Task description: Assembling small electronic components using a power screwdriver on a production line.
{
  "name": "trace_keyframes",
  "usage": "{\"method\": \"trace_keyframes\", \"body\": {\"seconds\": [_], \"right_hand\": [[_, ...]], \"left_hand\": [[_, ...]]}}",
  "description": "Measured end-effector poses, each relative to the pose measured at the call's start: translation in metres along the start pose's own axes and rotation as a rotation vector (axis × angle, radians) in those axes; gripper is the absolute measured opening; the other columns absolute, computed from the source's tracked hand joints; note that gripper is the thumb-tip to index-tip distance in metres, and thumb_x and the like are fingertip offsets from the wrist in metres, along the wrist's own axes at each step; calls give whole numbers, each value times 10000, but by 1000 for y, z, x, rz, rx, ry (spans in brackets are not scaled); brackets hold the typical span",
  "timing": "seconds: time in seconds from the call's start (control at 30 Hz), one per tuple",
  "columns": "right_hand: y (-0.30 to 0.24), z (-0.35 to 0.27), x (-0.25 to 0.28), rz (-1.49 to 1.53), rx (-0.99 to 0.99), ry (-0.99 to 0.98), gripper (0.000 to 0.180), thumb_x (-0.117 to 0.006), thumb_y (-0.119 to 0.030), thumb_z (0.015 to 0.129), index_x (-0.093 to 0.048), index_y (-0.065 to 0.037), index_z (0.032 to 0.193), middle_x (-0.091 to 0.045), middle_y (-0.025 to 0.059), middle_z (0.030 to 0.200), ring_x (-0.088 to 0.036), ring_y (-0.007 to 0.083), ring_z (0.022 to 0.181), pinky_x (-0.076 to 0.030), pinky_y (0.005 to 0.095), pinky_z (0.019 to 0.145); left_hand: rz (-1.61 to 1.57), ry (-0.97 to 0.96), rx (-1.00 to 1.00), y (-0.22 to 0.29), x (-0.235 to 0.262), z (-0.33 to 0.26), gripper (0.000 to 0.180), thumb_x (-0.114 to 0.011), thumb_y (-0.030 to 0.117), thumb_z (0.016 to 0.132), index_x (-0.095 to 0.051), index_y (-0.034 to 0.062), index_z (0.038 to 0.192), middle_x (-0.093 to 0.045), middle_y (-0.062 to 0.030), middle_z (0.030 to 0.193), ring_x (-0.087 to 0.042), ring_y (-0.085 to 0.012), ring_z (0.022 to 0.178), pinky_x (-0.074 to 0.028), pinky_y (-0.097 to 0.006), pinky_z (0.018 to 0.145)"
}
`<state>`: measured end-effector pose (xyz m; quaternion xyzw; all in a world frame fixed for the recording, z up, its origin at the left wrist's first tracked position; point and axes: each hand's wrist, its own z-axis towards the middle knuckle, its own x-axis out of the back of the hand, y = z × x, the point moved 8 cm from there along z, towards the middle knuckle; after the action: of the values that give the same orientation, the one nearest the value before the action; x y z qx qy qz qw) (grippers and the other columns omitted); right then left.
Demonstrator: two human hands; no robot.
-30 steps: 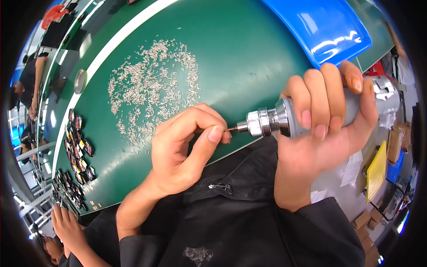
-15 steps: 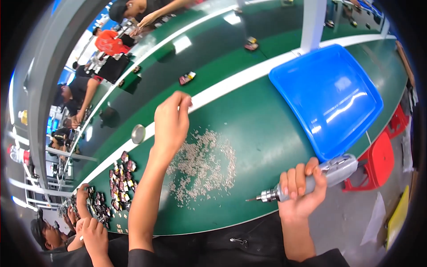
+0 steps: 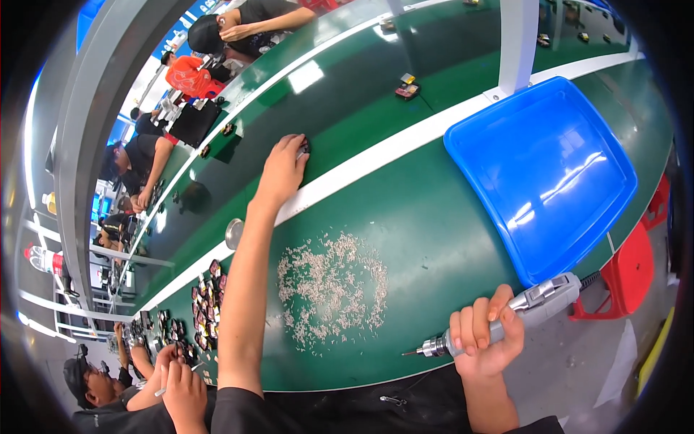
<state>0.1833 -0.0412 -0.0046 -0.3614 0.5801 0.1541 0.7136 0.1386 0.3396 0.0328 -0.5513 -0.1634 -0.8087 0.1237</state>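
My left hand [image 3: 284, 168] reaches over the white rail onto the dark green belt. Its fingers close round a small dark part [image 3: 303, 150], mostly hidden under them. My right hand [image 3: 486, 336] grips a grey electric screwdriver [image 3: 538, 295], its bit pointing left over the table's near edge. Between my arms, many small silvery screws [image 3: 329, 289] lie scattered on the green tabletop [image 3: 426, 246].
A blue plastic tray [image 3: 549, 181] lies at the right, below a white post [image 3: 517, 47]. Several dark small parts [image 3: 207, 304] are heaped left of my forearm, near a round metal dish [image 3: 235, 233]. Another part [image 3: 407, 88] sits farther along the belt. A co-worker's hands [image 3: 181, 383] work at the left.
My left hand has gone from above the rail to the small part on the belt and closed round it. My right hand still holds the screwdriver. The view has shifted slightly.
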Motion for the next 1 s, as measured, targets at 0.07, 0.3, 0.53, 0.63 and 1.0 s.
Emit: {"method": "trace_keyframes", "body": {"seconds": [0.07, 0.3, 0.53, 0.63, 1.0], "right_hand": [[-1, 0, 0, -23, 2, 10, 204, -427, -248, 951, -417, -90, 822, -356, 3, 494, -357, 118, 395, -383, 300, 471], [-2, -10, 0, -26, -49, 29, 198, -433, -254, 946, -432, -95, 827, -367, -6, 508, -366, 107, 412, -381, 284, 490], [-9, -50, -2, -87, -96, -125, 220, -423, -289, 955, -436, -98, 846, -409, -1, 524, -418, 122, 436, -412, 296, 517], [-2, -62, -7, -86, -129, -136, 218, -425, -286, 955, -439, -95, 849, -415, 0, 528, -419, 124, 439, -416, 297, 524], [22, -74, 8, -206, -175, 156, 181, -411, -236, 939, -440, -87, 842, -408, 5, 527, -417, 125, 430, -407, 309, 502]], "left_hand": [[1, -19, -6, 1, 2, -2, 357, -612, 61, 828, -548, -26, 1168, -580, -206, 1155, -552, -375, 1070, -444, -399, 931], [-254, 1, -160, 138, 34, -60, 340, -648, -13, 804, -588, -5, 1139, -604, -153, 1169, -613, -262, 902, -493, -332, 793], [-330, -240, -507, 273, 31, -159, 459, -694, 12, 691, -547, -111, 1108, -544, -194, 1174, -554, -275, 894, -527, -341, 705], [-373, -239, -499, 270, 33, -167, 432, -668, 1, 680, -558, -118, 1080, -548, -197, 1166, -553, -270, 912, -530, -332, 705], [-284, -47, -592, 286, 34, -175, 331, -649, -33, 644, -607, -123, 961, -616, -210, 1046, -598, -281, 778, -520, -331, 590]]}}
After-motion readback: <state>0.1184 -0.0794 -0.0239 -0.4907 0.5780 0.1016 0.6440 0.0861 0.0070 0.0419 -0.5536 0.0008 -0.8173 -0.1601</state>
